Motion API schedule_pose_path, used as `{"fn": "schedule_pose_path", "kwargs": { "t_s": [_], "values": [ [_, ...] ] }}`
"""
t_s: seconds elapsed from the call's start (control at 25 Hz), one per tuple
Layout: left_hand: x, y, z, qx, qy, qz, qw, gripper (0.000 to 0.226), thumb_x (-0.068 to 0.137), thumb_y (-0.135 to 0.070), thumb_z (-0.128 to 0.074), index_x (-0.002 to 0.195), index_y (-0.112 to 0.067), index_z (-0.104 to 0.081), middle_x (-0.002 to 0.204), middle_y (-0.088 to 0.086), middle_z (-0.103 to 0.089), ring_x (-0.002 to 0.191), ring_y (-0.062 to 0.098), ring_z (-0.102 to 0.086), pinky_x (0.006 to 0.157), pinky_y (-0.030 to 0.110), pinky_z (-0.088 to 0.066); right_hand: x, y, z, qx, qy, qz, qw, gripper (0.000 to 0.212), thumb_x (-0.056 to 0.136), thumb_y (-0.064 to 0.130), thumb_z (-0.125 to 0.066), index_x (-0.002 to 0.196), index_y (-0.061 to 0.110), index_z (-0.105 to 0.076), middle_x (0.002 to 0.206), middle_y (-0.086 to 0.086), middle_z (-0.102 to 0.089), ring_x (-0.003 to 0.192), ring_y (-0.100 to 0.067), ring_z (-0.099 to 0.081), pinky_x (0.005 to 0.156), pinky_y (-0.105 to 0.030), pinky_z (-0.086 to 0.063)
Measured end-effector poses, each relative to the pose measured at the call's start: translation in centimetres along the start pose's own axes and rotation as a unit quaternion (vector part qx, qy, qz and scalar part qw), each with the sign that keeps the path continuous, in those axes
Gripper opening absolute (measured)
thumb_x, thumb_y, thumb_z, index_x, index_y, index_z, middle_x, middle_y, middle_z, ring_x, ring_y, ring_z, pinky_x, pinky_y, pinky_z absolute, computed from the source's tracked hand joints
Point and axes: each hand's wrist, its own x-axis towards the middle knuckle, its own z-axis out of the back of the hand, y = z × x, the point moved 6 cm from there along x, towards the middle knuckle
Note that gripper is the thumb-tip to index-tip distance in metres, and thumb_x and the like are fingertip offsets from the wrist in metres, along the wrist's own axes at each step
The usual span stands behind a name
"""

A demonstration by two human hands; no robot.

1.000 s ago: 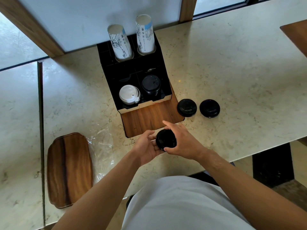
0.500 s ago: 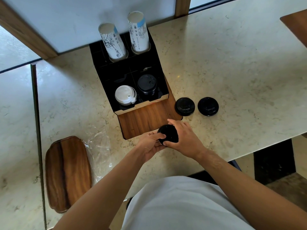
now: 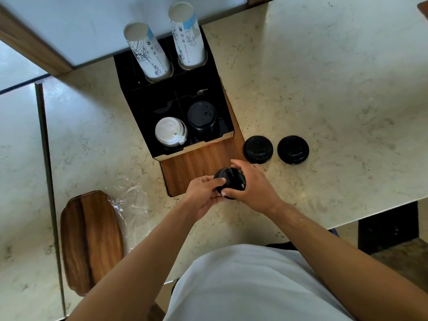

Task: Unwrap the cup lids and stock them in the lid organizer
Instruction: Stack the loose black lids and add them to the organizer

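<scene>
Big marble bench (image 3: 324, 77) with the black lid organizer (image 3: 222, 105) sitting at the far side, paper cup stacks (image 3: 150, 54) in its back slots, a white lid stack (image 3: 170, 133) and a black lid stack (image 3: 201, 115) in front. Wooden tray (image 3: 90, 239) near left, crumpled plastic wrap (image 3: 134, 205) beside it. Two loose black lids (image 3: 257, 149) lie right of the organizer. Both hands, left hand (image 3: 203, 195) and right hand (image 3: 252, 188), have fingers closed around a black lid bundle (image 3: 231, 179) just above the organizer's near wooden edge.

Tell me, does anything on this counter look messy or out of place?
Slightly. Two loose black lids lie on the counter right of the organizer, and crumpled clear wrap sits beside the wooden tray. Nothing looks spilled or broken.
</scene>
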Motion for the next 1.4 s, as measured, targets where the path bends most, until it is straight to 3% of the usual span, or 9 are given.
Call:
{"fn": "schedule_pose_path", "kwargs": {
  "t_s": [0.2, 0.44, 0.52, 0.6, 0.68, 0.88, 1.0, 1.2, 1.4],
  "values": [
    [0.8, -0.4, -0.1, -0.025, -0.001, 0.021, 0.999, 0.034, 0.092, 0.001, -0.069, 0.123, 0.012, -0.061, 0.097, 0.025, -0.075, 0.078, 0.029, -0.075, 0.061, 0.034, -0.061, 1.8, -0.8, 0.4, 0.019, 0.063, 0.002, 0.998, 0.096, 0.073, 0.048, -0.088, 0.153, 0.028, -0.038, 0.143, 0.006, -0.054, 0.135, -0.012, -0.038, 0.115, -0.034, -0.041],
    [1.9, -0.7, -0.8, -0.041, 0.024, 0.033, 0.998, 0.035, 0.093, 0.002, -0.064, 0.127, 0.011, -0.059, 0.113, 0.032, -0.070, 0.091, 0.034, -0.073, 0.077, 0.039, -0.063, 3.1, -1.2, 1.2, 0.041, 0.105, 0.007, 0.994, 0.097, 0.072, 0.051, -0.087, 0.153, 0.028, -0.038, 0.142, 0.008, -0.053, 0.135, -0.009, -0.036, 0.113, -0.030, -0.041],
    [2.1, -0.9, -1.0, -0.037, 0.033, 0.029, 0.998, 0.033, 0.093, 0.004, -0.064, 0.125, 0.009, -0.059, 0.110, 0.028, -0.073, 0.091, 0.035, -0.075, 0.075, 0.038, -0.064, 3.3, -1.2, 2.4, 0.044, 0.060, 0.018, 0.997, 0.079, 0.080, 0.053, -0.076, 0.148, 0.025, -0.045, 0.139, 0.003, -0.052, 0.132, -0.013, -0.041, 0.108, -0.031, -0.042],
    [2.4, -1.1, -0.9, -0.018, 0.027, 0.029, 0.999, 0.033, 0.092, 0.005, -0.066, 0.124, 0.006, -0.060, 0.106, 0.025, -0.076, 0.095, 0.035, -0.076, 0.077, 0.037, -0.064, 3.7, -1.6, 4.7, 0.019, -0.057, 0.017, 0.998, 0.055, 0.088, 0.037, -0.067, 0.138, 0.019, -0.055, 0.134, -0.002, -0.053, 0.127, -0.019, -0.044, 0.105, -0.034, -0.045],
    [2.5, -1.1, -0.8, -0.015, 0.017, 0.033, 0.999, 0.033, 0.092, 0.004, -0.067, 0.124, 0.005, -0.060, 0.106, 0.023, -0.076, 0.096, 0.034, -0.076, 0.079, 0.037, -0.064, 4.5, -2.4, 6.5, -0.068, -0.132, -0.011, 0.989, 0.054, 0.085, 0.021, -0.068, 0.137, 0.016, -0.056, 0.139, -0.007, -0.051, 0.129, -0.026, -0.041, 0.110, -0.041, -0.043],
    [2.1, -0.8, -0.3, -0.030, 0.028, 0.034, 0.999, 0.028, 0.093, 0.001, -0.068, 0.120, 0.001, -0.062, 0.110, 0.023, -0.075, 0.094, 0.031, -0.077, 0.073, 0.033, -0.063, 6.4, -3.8, 5.4, -0.207, 0.042, -0.026, 0.977, 0.090, 0.084, 0.003, -0.069, 0.161, 0.016, -0.026, 0.166, -0.009, -0.023, 0.151, -0.035, -0.017, 0.126, -0.046, -0.024],
    [1.7, -0.8, 0.3, -0.040, 0.026, 0.024, 0.999, 0.029, 0.093, -0.002, -0.068, 0.121, 0.001, -0.063, 0.112, 0.024, -0.075, 0.093, 0.029, -0.077, 0.069, 0.030, -0.062, 6.5, -3.6, 5.7, -0.210, 0.013, -0.014, 0.978, 0.084, 0.086, 0.001, -0.069, 0.159, 0.015, -0.031, 0.163, -0.009, -0.029, 0.149, -0.035, -0.021, 0.125, -0.046, -0.028],
    [1.2, -0.7, 1.6, -0.060, 0.035, 0.007, 0.998, 0.025, 0.096, -0.006, -0.066, 0.120, -0.001, -0.064, 0.115, 0.024, -0.074, 0.090, 0.026, -0.076, 0.068, 0.029, -0.061, 4.8, -0.9, 6.2, -0.083, -0.007, -0.007, 0.997, 0.084, 0.084, 0.018, -0.081, 0.153, 0.027, -0.034, 0.154, 0.000, -0.037, 0.142, -0.026, -0.037, 0.117, -0.046, -0.041],
    [0.2, -0.4, 1.9, -0.073, 0.068, -0.008, 0.995, 0.023, 0.097, -0.005, -0.063, 0.120, -0.002, -0.063, 0.109, 0.023, -0.075, 0.092, 0.030, -0.074, 0.079, 0.036, -0.063, 1.5, 3.1, 3.3, 0.016, 0.108, 0.028, 0.994, 0.103, 0.074, 0.034, -0.087, 0.158, 0.031, -0.027, 0.151, 0.011, -0.048, 0.139, -0.011, -0.047, 0.117, -0.041, -0.043]
  ]
}}
